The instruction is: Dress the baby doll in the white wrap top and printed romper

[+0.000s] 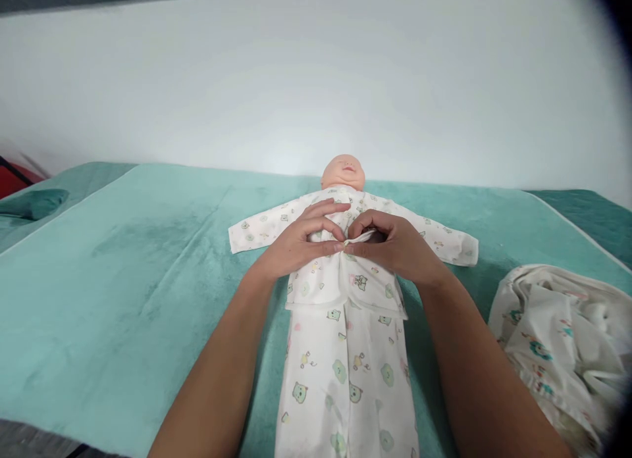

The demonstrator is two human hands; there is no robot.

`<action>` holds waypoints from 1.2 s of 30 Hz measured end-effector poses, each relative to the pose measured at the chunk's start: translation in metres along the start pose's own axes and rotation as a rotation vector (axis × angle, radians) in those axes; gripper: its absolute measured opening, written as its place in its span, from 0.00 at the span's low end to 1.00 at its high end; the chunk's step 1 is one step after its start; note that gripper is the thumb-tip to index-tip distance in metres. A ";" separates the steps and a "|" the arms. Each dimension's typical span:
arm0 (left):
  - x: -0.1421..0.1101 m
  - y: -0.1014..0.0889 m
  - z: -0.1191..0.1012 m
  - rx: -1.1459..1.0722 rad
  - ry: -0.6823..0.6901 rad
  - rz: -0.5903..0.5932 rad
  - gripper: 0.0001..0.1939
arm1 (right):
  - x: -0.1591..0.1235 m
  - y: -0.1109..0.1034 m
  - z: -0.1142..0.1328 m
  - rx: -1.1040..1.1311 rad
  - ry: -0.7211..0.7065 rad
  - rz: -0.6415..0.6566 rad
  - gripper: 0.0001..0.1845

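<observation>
Near the middle of the frame, our left hand [301, 241] and right hand [397, 244] meet, thumb tips close together, each pinching the front edge of a white top [368, 290] between thumb and forefinger. On the left hand the other fingers fan out above the cloth; on the right they curl in. Our fingertips cover the spot, so we cannot tell whether a fastener lies there.

We see the top on a doll [344, 170] lying on its back at the centre, its smooth, rounded head toward the wall [316, 83]. The thin cloth bears small green, pink and yellow prints; both sleeves stretch sideways, and the pale-bound hem overlaps matching bottoms [345, 379], which run off the bottom edge.

Beneath, a plush teal towel [123, 267], faintly creased, spreads widest to our left, its border slanting at far left and again at upper right. At the far side it reaches the plain white wall just behind the head. To our right, room narrows: a rumpled pile of printed white cloth [563, 339] sits beyond our right forearm, apart from the nearer sleeve.
</observation>
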State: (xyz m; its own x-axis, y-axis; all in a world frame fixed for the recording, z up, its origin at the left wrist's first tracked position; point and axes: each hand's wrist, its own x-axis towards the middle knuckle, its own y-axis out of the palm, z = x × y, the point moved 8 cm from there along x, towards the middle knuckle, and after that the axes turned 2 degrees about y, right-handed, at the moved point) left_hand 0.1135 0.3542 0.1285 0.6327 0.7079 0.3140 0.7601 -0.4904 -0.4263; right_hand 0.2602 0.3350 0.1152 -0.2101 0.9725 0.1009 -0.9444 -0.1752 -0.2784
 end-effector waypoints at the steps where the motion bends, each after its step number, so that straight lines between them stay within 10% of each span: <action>1: 0.000 0.000 0.000 0.001 -0.005 -0.008 0.04 | 0.000 -0.001 0.000 -0.005 -0.003 0.000 0.12; 15: 0.000 -0.003 -0.002 -0.048 -0.025 -0.144 0.10 | 0.004 -0.012 -0.001 0.130 -0.148 -0.149 0.21; 23: -0.009 -0.033 0.027 -0.283 -0.161 -0.539 0.13 | 0.003 -0.039 -0.002 0.158 -0.125 -0.416 0.27; 31: -0.035 -0.069 0.061 -0.204 -0.382 -0.933 0.14 | -0.006 -0.093 -0.039 -0.590 0.266 -0.397 0.24; 36: -0.045 -0.084 0.064 -0.242 -0.422 -1.043 0.13 | -0.012 -0.099 -0.022 -0.744 0.155 -0.566 0.12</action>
State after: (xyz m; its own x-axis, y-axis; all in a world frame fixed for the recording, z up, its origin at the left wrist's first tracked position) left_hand 0.0118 0.3959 0.0954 -0.3857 0.9182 0.0897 0.9223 0.3814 0.0623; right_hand 0.3617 0.3436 0.1208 0.3159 0.9018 0.2948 -0.4805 0.4200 -0.7699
